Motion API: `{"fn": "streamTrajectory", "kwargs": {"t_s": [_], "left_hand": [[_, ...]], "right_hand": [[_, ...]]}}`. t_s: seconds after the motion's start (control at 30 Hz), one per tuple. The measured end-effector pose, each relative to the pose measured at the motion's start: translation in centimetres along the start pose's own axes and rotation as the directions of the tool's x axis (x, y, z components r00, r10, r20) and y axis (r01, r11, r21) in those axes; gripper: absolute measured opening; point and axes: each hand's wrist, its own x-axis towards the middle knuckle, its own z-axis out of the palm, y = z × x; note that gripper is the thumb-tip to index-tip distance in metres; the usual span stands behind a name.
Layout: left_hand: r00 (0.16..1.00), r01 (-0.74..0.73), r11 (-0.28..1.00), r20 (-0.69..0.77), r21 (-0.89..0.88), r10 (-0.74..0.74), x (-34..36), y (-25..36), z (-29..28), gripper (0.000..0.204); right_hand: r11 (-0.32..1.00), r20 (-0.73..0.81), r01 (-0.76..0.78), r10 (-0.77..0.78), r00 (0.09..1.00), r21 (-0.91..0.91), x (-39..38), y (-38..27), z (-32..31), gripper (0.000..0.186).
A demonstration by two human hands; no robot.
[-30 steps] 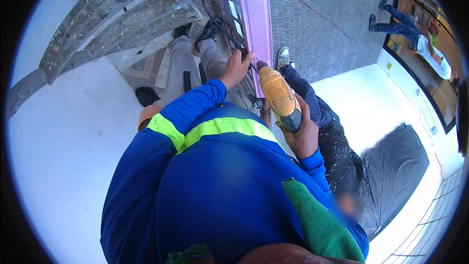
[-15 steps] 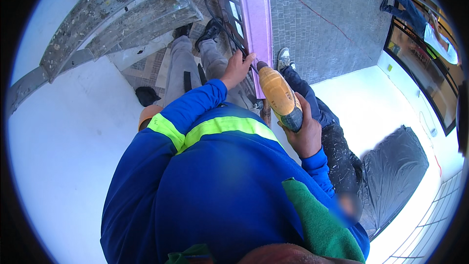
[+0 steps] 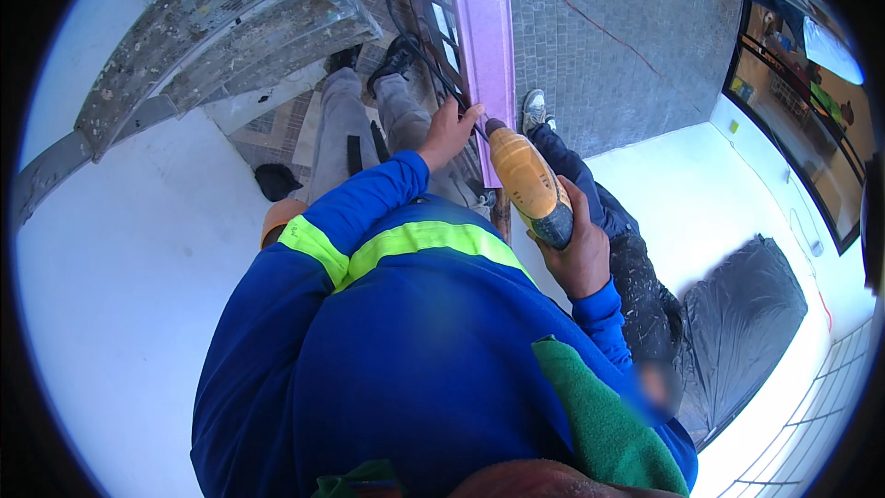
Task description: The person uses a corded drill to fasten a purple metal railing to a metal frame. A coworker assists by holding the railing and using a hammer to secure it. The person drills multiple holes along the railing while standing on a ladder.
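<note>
Nearest to me is my own blue jacket (image 3: pixel 406 378) with its yellow reflective band, and both sleeves reach out from it. My right hand (image 3: pixel 576 254) is wrapped tight around the grip of the yellow drill (image 3: pixel 527 180), fingers closed on the handle, with the nose of the drill pointed up at the pink frame (image 3: pixel 487 46). My left hand (image 3: pixel 449 132) sits a little farther out, fingers curled and pressing against the edge of that frame just beside the drill's tip, steadying it. Set against the pictures from a second ago, almost nothing has shifted: both hands and the drill sit where they were, so I judge I'm holding position on one spot of the frame. Beyond my hands, another person in dark trousers (image 3: pixel 608 231) stands close by, and a scaffold plank (image 3: pixel 212 37) runs across the upper left above the tiled wall (image 3: pixel 627 28).
</note>
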Motion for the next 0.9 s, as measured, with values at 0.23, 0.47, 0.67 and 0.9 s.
{"fn": "streamTrajectory", "kwargs": {"t_s": [0.23, 0.47, 0.67, 0.9], "left_hand": [[0.999, -0.035, 0.999, -0.010, -0.025, 0.035, 0.07, -0.39, 0.18, 0.053], [0.999, -0.037, 0.999, -0.011, -0.032, 0.037, 0.21, -0.90, 0.46, 0.051], [1.000, -0.015, 1.000, -0.012, 0.005, 0.015, 0.29, -0.75, 0.37, 0.056], [1.000, -0.002, 1.000, -0.005, -0.019, 0.002, 0.09, -0.39, 0.26, 0.057]], "right_hand": [[1.000, -0.001, -0.020, 0.020, 1.000, -0.018, -0.17, -0.09, 0.46, 0.078], [0.998, -0.003, 0.009, -0.009, 1.000, -0.054, 0.12, -0.14, 0.05, 0.080], [0.992, 0.075, -0.033, 0.042, 0.996, -0.121, 0.00, -0.53, -0.05, 0.077], [0.990, 0.062, -0.046, 0.054, 0.997, -0.133, -0.23, -1.00, 0.40, 0.078]]}}
